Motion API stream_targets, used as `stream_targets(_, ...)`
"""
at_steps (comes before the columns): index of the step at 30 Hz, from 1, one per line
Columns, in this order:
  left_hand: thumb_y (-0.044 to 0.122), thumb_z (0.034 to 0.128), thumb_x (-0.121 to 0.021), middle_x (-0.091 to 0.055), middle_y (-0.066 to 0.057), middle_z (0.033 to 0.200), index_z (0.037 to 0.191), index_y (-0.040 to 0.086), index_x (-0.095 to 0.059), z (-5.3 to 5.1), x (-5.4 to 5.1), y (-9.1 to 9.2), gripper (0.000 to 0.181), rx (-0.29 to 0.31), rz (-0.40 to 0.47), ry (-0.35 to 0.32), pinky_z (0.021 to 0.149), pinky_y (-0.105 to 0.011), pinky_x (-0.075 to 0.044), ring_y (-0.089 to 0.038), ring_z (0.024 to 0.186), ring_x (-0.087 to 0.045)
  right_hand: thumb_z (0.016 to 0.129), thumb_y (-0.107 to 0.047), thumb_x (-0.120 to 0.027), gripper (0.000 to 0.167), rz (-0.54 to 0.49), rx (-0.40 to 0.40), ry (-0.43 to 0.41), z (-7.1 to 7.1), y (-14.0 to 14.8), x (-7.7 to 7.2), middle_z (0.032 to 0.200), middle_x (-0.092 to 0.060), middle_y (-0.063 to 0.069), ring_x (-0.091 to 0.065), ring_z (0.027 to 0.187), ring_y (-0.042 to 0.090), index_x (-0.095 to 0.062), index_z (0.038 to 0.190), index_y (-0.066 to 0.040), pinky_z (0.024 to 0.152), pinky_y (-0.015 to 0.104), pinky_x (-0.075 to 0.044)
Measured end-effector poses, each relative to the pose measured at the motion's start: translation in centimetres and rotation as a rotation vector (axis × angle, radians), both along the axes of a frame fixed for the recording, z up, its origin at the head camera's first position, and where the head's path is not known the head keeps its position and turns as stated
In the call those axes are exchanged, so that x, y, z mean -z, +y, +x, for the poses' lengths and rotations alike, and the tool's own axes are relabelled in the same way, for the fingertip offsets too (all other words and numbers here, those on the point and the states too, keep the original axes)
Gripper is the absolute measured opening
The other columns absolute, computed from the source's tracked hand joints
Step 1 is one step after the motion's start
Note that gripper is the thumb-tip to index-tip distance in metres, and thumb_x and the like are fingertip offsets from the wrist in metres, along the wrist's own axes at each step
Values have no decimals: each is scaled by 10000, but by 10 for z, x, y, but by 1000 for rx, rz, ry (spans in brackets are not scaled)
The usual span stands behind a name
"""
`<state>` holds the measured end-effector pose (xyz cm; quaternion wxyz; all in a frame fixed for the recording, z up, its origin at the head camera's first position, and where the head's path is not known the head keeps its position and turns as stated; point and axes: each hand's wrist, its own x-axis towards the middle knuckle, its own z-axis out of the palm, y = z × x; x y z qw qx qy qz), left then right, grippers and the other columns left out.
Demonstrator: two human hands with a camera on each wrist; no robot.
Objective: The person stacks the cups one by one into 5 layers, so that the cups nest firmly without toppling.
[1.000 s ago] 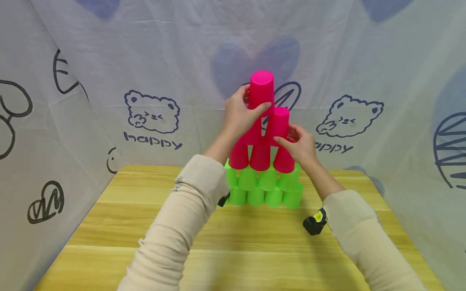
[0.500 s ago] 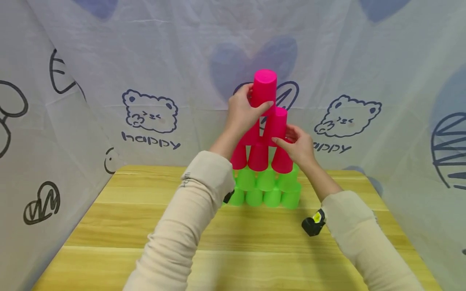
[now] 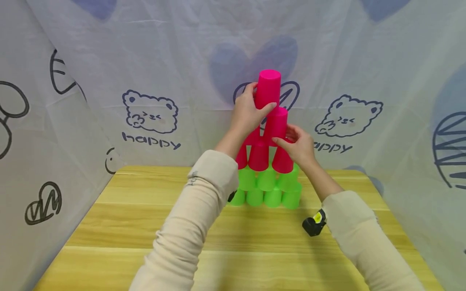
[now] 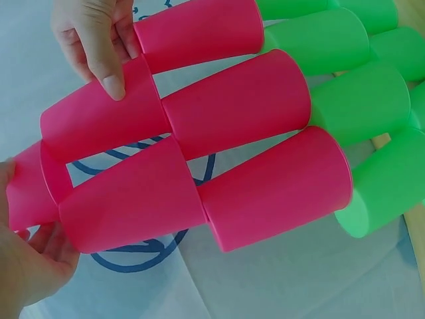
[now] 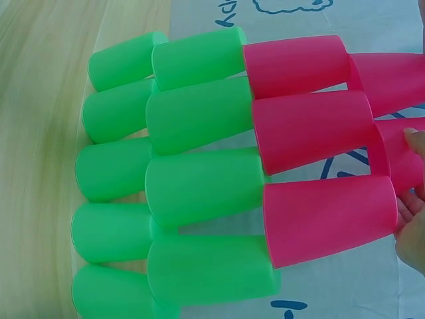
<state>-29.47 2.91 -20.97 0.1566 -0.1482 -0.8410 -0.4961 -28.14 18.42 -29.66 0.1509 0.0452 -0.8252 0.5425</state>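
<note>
Upside-down cups form a stepped tower. My left hand (image 3: 247, 109) grips the top pink cup (image 3: 270, 87), thumb in front and fingers behind. In the left wrist view, the rim of this top cup (image 4: 30, 189) lies at the bases of the two cups below; whether its weight rests on them I cannot tell. One tier down, my right hand (image 3: 300, 145) holds the right-hand pink cup (image 3: 277, 123) between thumb and fingers. The left pink cup (image 4: 133, 193) of that pair is partly hidden by my left hand in the head view.
Beneath stand three pink cups (image 5: 312, 129), then two rows of green cups (image 5: 206, 186) on the wooden table (image 3: 145, 226). A printed cloth (image 3: 182, 60) hangs close behind the tower. Black wrist cameras, one of them a black device (image 3: 314, 223), hang below the sleeves.
My left hand has shifted right with the top pink cup, from above the left cup to over the gap between the pair. My right hand keeps its hold and has hardly moved.
</note>
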Motion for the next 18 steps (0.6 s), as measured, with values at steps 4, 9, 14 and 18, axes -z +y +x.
stream_targets(4,259,843,-674,-536,-83,1277,1406,108,-324,1,1,1,679,-20,-9,0,876,-317,-537,-208,1080,-576,846,-144,-672,559,2,-4,1,1,-1,-1,1278,-551,204,-537,1176,310,-456,1342,-6,1004,385,-452)
stream_targets(9,269,842,-675,-534,-80,1283,1409,111,-324,0,1,3,685,-50,-28,-1,886,-326,-532,-210,1091,-571,844,-139,-673,567,12,2,0,1,0,0,1282,-546,205,-534,1179,311,-448,1346,1,1005,383,-451)
stream_targets(14,271,841,-676,-525,-74,1299,1413,113,-325,1,1,3,689,-63,-43,-4,905,-324,-523,-207,1116,-559,845,-139,-672,568,17,1,1,0,0,0,1284,-543,207,-530,1184,314,-445,1346,5,1009,383,-448)
stream_targets(18,278,840,-677,-502,-70,1331,1419,109,-327,1,1,3,697,-69,-74,11,925,-319,-511,-199,1163,-525,845,-137,-672,560,21,1,4,0,0,0,1275,-549,207,-535,1177,314,-453,1342,1,1006,384,-451)
